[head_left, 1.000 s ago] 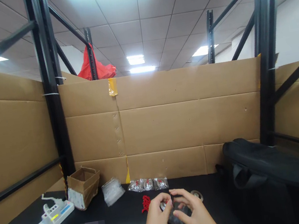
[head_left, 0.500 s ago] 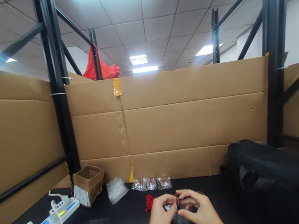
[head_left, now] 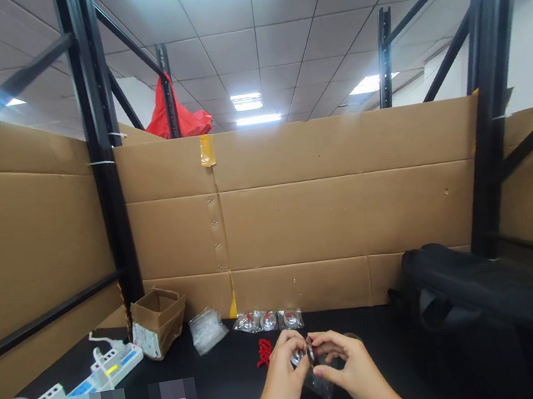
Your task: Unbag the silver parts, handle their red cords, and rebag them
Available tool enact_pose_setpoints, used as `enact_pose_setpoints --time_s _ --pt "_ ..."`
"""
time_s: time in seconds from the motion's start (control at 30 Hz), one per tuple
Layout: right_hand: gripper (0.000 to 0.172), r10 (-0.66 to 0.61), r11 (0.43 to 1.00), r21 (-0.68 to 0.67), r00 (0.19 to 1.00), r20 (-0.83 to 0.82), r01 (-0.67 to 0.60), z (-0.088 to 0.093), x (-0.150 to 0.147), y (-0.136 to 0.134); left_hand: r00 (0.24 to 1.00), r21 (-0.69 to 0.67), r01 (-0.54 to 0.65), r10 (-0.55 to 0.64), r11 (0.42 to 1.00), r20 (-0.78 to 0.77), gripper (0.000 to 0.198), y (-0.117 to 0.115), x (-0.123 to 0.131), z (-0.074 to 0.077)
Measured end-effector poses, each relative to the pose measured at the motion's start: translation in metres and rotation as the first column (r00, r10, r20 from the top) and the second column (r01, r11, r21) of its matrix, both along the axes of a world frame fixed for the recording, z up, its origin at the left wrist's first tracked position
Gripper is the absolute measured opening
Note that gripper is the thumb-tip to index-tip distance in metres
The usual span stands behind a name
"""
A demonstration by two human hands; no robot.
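Observation:
Low in the middle of the view, my left hand [head_left: 284, 380] and my right hand [head_left: 348, 367] meet over the black table [head_left: 226, 394]. Both are closed in a pinch on a small shiny metal disc with red on it [head_left: 305, 355]. A small clear plastic bag [head_left: 320, 383] hangs below the disc between my fingers. A bunch of red cord [head_left: 264, 352] lies on the table just left of my left hand. Behind my hands, three small clear bags with metal discs [head_left: 268, 320] lie in a row.
An open small cardboard box [head_left: 158, 322] and a pile of clear bags [head_left: 207, 329] sit at the back left. White power strips [head_left: 92, 379] lie at the left. A black bag [head_left: 484, 293] fills the right. Cardboard walls [head_left: 330, 216] and black rack posts [head_left: 101, 158] surround the table.
My hands stayed together over the table and turned the disc and bag between the fingers. The camera shifted slightly, so the scene sits a little differently.

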State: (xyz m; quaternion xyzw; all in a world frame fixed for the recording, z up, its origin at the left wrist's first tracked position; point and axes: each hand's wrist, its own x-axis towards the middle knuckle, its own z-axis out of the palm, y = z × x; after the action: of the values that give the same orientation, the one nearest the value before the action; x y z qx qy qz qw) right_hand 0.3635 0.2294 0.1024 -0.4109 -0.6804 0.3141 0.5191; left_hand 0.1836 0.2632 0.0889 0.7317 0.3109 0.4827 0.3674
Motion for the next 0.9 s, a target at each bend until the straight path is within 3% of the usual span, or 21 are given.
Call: enact_pose_setpoints --time_s 0.3,0.5,0.73,0.9 --pt "0.035 -0.011 1.000 0.027 0.996 0.092 0.009 0.010 0.000 -0.006 0.971 0.119 -0.102 0.125 0.988 -0.202 0.015 -0.010 -0.008 0.018" --pt "0.034 -0.032 0.999 0.036 0.998 0.061 0.030 0.003 -0.001 -0.004 0.951 0.161 -0.193 0.225 0.968 -0.212 0.010 -0.012 -0.008 0.022" --pt "0.027 -0.033 0.999 0.018 0.999 0.004 0.033 0.005 -0.004 -0.006 0.993 -0.001 -0.113 0.112 0.994 -0.031 0.013 -0.004 -0.005 0.020" --pt "0.016 -0.097 0.975 0.212 0.990 0.102 0.074 0.012 -0.001 -0.008 0.999 -0.056 -0.045 0.044 0.997 -0.012 0.019 -0.004 -0.007 0.023"
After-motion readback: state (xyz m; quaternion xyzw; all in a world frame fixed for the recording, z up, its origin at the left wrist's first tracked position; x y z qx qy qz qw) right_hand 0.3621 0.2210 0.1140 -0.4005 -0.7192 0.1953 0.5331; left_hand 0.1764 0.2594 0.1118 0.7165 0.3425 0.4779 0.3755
